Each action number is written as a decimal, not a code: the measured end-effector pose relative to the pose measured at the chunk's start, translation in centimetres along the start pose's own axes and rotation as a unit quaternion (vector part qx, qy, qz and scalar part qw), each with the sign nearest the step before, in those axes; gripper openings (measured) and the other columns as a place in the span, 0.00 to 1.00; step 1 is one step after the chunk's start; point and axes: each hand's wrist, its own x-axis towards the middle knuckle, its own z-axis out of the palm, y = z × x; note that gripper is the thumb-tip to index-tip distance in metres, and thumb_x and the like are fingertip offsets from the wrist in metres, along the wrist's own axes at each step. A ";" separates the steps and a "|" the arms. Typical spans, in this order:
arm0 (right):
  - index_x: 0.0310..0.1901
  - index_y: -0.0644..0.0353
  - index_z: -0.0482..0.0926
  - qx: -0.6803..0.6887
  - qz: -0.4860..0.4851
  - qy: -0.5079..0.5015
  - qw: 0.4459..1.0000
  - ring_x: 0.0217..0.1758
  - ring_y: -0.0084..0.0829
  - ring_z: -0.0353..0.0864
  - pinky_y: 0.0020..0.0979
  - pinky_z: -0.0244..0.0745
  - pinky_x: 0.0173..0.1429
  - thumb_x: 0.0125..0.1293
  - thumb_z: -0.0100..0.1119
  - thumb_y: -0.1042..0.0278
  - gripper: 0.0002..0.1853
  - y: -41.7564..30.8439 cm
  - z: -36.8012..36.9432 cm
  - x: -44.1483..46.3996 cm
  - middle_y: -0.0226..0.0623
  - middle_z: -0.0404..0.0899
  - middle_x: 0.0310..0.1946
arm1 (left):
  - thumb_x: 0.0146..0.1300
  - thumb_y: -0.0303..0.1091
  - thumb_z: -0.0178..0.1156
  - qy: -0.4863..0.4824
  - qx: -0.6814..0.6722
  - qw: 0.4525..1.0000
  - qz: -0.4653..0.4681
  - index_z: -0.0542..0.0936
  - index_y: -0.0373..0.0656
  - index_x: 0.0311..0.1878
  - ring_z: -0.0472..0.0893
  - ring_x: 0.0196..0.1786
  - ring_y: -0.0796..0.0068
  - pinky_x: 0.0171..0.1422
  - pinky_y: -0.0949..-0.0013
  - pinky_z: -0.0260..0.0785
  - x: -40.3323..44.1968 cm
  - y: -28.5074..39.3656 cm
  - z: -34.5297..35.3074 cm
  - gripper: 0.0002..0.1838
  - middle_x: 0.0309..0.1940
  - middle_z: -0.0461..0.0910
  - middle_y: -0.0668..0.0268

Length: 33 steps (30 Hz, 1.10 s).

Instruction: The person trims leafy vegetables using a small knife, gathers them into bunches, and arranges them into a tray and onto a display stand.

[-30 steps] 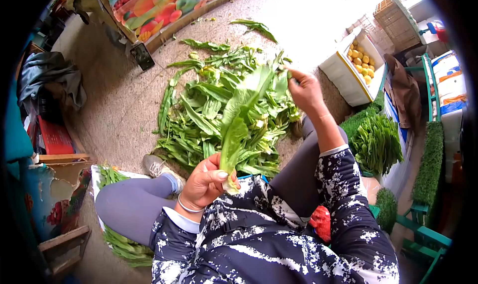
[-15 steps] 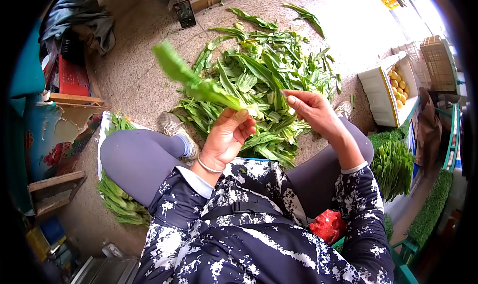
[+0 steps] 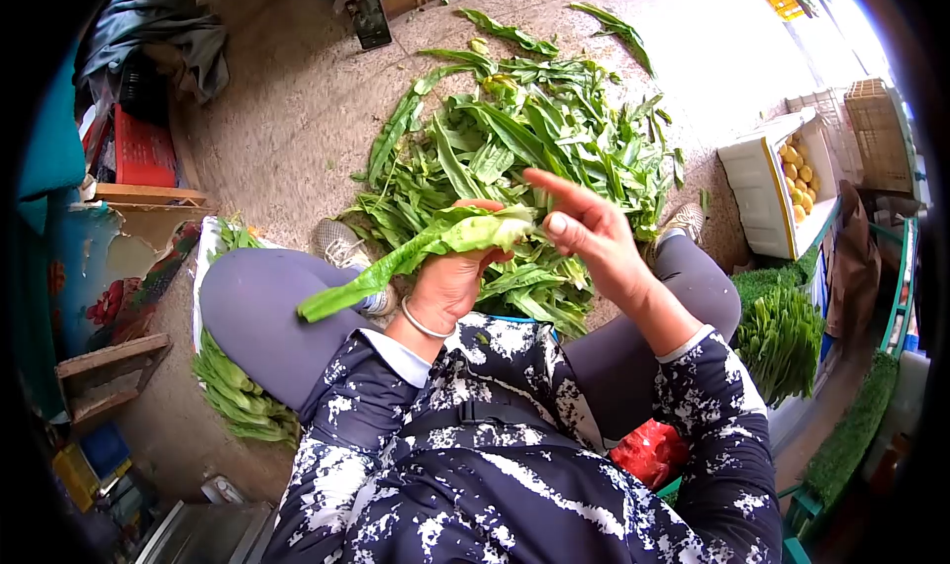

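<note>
My left hand (image 3: 447, 285) is closed around a long leafy green (image 3: 421, 245), which looks like leaf lettuce. Its pale base points right and its leaf tip hangs down to the left, over my knee. Close to that base is my right hand (image 3: 599, 242), index finger stretched out and thumb by the cut end. A small dark thing seems to sit between the right thumb and fingers, too small to name. Beneath both hands a heap of loose green leaves (image 3: 485, 158) spreads over the floor between my feet.
Bundled greens (image 3: 242, 396) lie on the floor beside my left knee. To the right are a white foam box (image 3: 749, 193) of yellow round fruit, upright greens (image 3: 782, 331) and a plastic crate (image 3: 876, 134). A phone (image 3: 369, 20) stands beyond the heap.
The leafy green has swung from pointing up and left to pointing down and left, its base now turned right. My right hand has moved left and slightly down, and its index finger has stretched out.
</note>
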 end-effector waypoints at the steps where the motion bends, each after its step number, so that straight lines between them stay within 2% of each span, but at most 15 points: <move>1: 0.60 0.60 0.67 -0.034 0.008 0.018 0.999 0.24 0.10 0.58 0.15 0.53 0.29 0.60 0.60 0.60 0.28 -0.4 -0.3 0.1 0.16 0.62 0.20 | 0.57 0.31 0.62 -0.003 0.033 0.999 0.024 0.72 0.46 0.48 0.78 0.43 0.76 0.45 0.75 0.72 0.1 -0.2 0.1 0.16 0.39 0.78 0.68; 6: 0.51 0.58 0.77 -0.158 -0.033 0.049 0.986 0.22 0.10 0.59 0.17 0.54 0.25 0.55 0.66 0.67 0.20 -0.5 -0.7 0.7 0.16 0.63 0.17 | 0.56 0.29 0.62 -0.004 0.171 0.980 0.105 0.74 0.45 0.43 0.77 0.40 0.76 0.43 0.73 0.72 0.5 -0.7 0.6 0.11 0.36 0.76 0.68; 9: 0.52 0.57 0.76 -0.213 -0.005 -0.022 0.977 0.25 0.15 0.71 0.20 0.66 0.30 0.54 0.65 0.68 0.21 -0.8 0.1 0.4 0.29 0.79 0.24 | 0.52 0.33 0.63 -0.065 0.524 0.843 0.104 0.74 0.46 0.44 0.77 0.43 0.73 0.49 0.70 0.71 1.2 -2.2 -1.7 0.15 0.42 0.76 0.65; 10: 0.53 0.57 0.76 -0.264 0.005 -0.048 0.963 0.26 0.16 0.74 0.21 0.68 0.32 0.54 0.65 0.67 0.23 -1.1 0.1 0.3 0.34 0.81 0.26 | 0.53 0.38 0.62 -0.100 0.441 0.891 -0.041 0.72 0.46 0.47 0.75 0.48 0.73 0.54 0.69 0.69 1.3 -2.7 -2.0 0.18 0.45 0.75 0.64; 11: 0.54 0.56 0.74 -0.271 -0.009 -0.058 0.961 0.25 0.18 0.74 0.23 0.70 0.33 0.52 0.65 0.63 0.26 0.6 -0.2 0.5 0.39 0.81 0.25 | 0.55 0.38 0.60 -0.085 0.111 0.977 -0.162 0.71 0.46 0.48 0.74 0.50 0.73 0.57 0.68 0.68 0.9 -3.2 -2.4 0.18 0.46 0.75 0.63; 12: 0.54 0.57 0.74 -0.295 0.023 -0.095 0.950 0.27 0.20 0.78 0.24 0.72 0.36 0.52 0.65 0.59 0.26 -0.1 -0.2 0.5 0.42 0.81 0.26 | 0.56 0.39 0.57 -0.062 -0.234 0.935 -0.260 0.71 0.46 0.50 0.73 0.51 0.73 0.59 0.67 0.67 0.3 -3.4 -2.4 0.18 0.47 0.74 0.63; 13: 0.53 0.56 0.75 -0.320 0.020 -0.121 0.939 0.29 0.23 0.80 0.25 0.72 0.36 0.52 0.66 0.58 0.26 -0.5 0.0 0.5 0.42 0.82 0.28 | 0.56 0.37 0.57 -0.151 0.031 0.983 -0.104 0.71 0.45 0.50 0.73 0.52 0.73 0.59 0.66 0.67 0.5 -3.8 -2.3 0.18 0.48 0.74 0.62; 14: 0.53 0.56 0.75 -0.344 0.018 -0.147 0.927 0.30 0.26 0.81 0.27 0.73 0.37 0.51 0.66 0.57 0.27 -0.7 0.1 0.5 0.42 0.82 0.30 | 0.56 0.35 0.58 -0.226 0.207 0.952 -0.018 0.72 0.44 0.47 0.75 0.48 0.73 0.54 0.68 0.69 0.6 -4.1 -2.5 0.16 0.45 0.75 0.63; 16: 0.46 0.53 0.80 -0.342 -0.043 -0.188 0.920 0.32 0.34 0.82 0.29 0.74 0.38 0.51 0.66 0.58 0.20 0.5 0.2 0.6 0.39 0.82 0.32 | 0.57 0.32 0.59 -0.268 0.542 0.764 0.223 0.75 0.41 0.42 0.78 0.42 0.75 0.44 0.71 0.72 0.7 -3.9 -2.4 0.11 0.40 0.77 0.66; 18: 0.44 0.52 0.81 -0.389 -0.005 -0.236 0.891 0.31 0.33 0.82 0.30 0.74 0.38 0.51 0.65 0.61 0.16 0.2 0.0 0.6 0.39 0.82 0.31 | 0.57 0.32 0.59 -0.207 0.319 0.925 -0.004 0.77 0.41 0.38 0.79 0.31 0.77 0.35 0.74 0.72 -0.6 -4.0 -2.5 0.08 0.28 0.77 0.72; 20: 0.43 0.52 0.81 -0.389 -0.003 -0.229 0.892 0.30 0.34 0.81 0.30 0.74 0.38 0.51 0.65 0.65 0.15 0.4 -0.1 0.4 0.39 0.82 0.30 | 0.58 0.33 0.59 -0.198 0.369 0.907 0.050 0.77 0.41 0.37 0.77 0.23 0.76 0.28 0.76 0.70 -0.8 -3.7 -1.7 0.07 0.21 0.75 0.74; 22: 0.42 0.54 0.81 -0.382 0.001 -0.216 0.898 0.31 0.32 0.81 0.30 0.74 0.38 0.51 0.64 0.67 0.14 0.4 -0.3 0.4 0.40 0.81 0.29 | 0.56 0.33 0.58 -0.196 0.330 0.924 -0.004 0.77 0.41 0.40 0.78 0.28 0.74 0.32 0.74 0.71 -0.2 -4.8 -2.7 0.09 0.26 0.77 0.69; 25: 0.39 0.57 0.82 -0.368 -0.006 -0.157 0.916 0.29 0.29 0.81 0.30 0.74 0.38 0.51 0.65 0.67 0.12 0.1 -0.3 0.6 0.40 0.81 0.27 | 0.49 0.30 0.60 -0.176 0.347 0.920 0.052 0.75 0.42 0.44 0.79 0.37 0.66 0.41 0.67 0.71 0.4 -6.2 -3.7 0.16 0.33 0.79 0.59; 28: 0.35 0.61 0.80 -0.469 -0.057 -0.086 0.877 0.26 0.29 0.77 0.30 0.71 0.33 0.50 0.66 0.65 0.13 -0.4 -2.3 1.4 0.40 0.78 0.24 | 0.51 0.27 0.59 -0.107 0.426 0.898 0.007 0.74 0.41 0.48 0.77 0.37 0.72 0.40 0.71 0.70 1.2 -4.9 -3.4 0.18 0.34 0.77 0.62; 33: 0.36 0.56 0.81 -0.447 -0.116 0.130 0.878 0.25 0.37 0.78 0.33 0.73 0.34 0.49 0.65 0.61 0.13 -1.2 -5.9 2.3 0.41 0.79 0.23 | 0.56 0.23 0.58 -0.056 0.443 0.893 -0.050 0.71 0.40 0.54 0.74 0.36 0.81 0.39 0.78 0.68 0.2 -2.6 -1.3 0.20 0.34 0.75 0.68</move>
